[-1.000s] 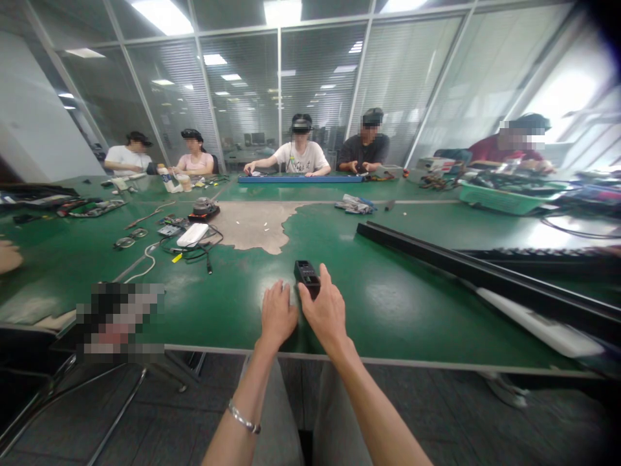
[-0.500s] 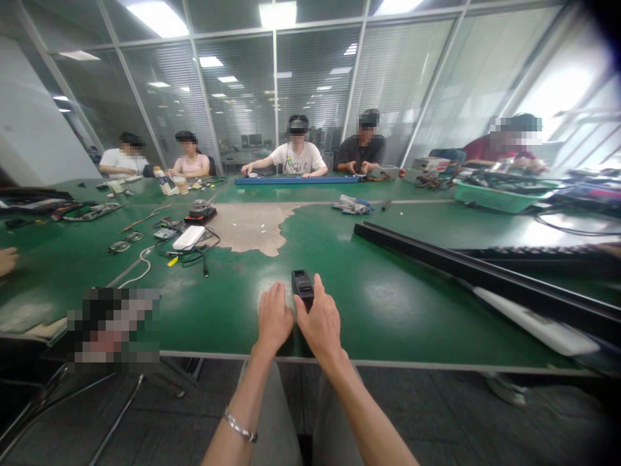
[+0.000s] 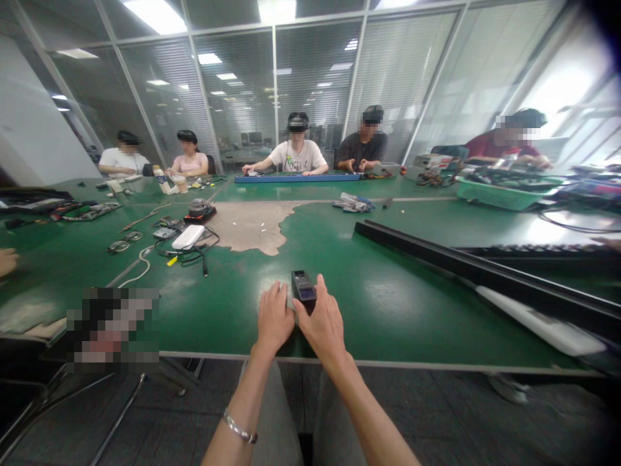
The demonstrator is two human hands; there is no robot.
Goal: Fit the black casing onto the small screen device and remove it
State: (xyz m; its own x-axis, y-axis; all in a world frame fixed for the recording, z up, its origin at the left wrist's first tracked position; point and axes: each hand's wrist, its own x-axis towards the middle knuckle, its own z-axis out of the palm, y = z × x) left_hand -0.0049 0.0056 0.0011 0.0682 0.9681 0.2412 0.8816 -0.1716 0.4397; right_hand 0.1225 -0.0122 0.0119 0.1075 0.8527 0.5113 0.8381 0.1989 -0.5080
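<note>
A small black handheld device [image 3: 304, 288] with buttons and a little dark screen lies on the green table in front of me. My right hand [image 3: 321, 318] is at its near right end, thumb and forefinger stretched apart around that end. Whether they touch it, I cannot tell. On the device's left, my left hand [image 3: 275, 317] rests on the table, palm down, fingers extended and slightly bent, with nothing visible in it. The undersides of both hands are hidden.
A long black rail [image 3: 436, 255] crosses the right side, above a white elongated piece [image 3: 538, 321]. To the left lie a white power bank [image 3: 189, 237], cables and glasses [image 3: 124, 242]. Gloves [image 3: 353, 202] and a green basket [image 3: 502, 194] are farther back. Several people sit opposite.
My right hand has shifted slightly to the right, uncovering more of the device's near end. My left hand and the device stay almost where they were.
</note>
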